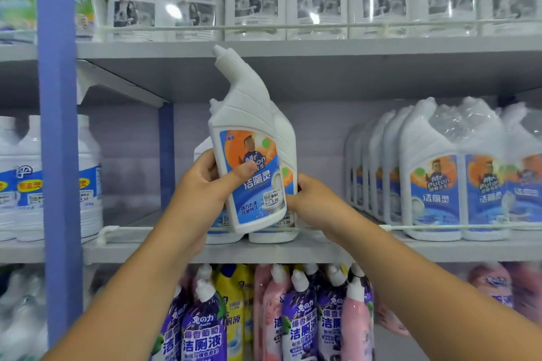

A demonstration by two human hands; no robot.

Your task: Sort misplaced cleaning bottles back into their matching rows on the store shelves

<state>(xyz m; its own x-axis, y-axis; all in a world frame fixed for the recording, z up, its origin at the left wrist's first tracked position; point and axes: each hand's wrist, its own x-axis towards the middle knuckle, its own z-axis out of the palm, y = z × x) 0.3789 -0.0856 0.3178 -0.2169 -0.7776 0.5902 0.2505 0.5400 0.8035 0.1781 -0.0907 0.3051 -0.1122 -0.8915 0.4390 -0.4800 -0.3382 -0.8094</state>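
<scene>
My left hand (pixel 209 184) grips a white angled-neck toilet cleaner bottle (pixel 249 138) with a blue and orange label, held tilted just above the middle shelf (pixel 264 252). My thumb lies across its label. Behind it stand two similar white bottles (pixel 289 184) on the shelf. My right hand (pixel 311 202) holds the lower right side of one of those standing bottles. A wrapped row of the same brand (pixel 440 179) fills the shelf to the right.
Blue-labelled white jugs (pixel 52 179) stand left of the blue upright post (pixel 58 141). The top shelf carries clear wrapped bottle packs (pixel 316 0). Purple, pink and yellow bottles (pixel 293 313) crowd the bottom shelf. A white cord rail (pixel 440 226) runs along the middle shelf's front.
</scene>
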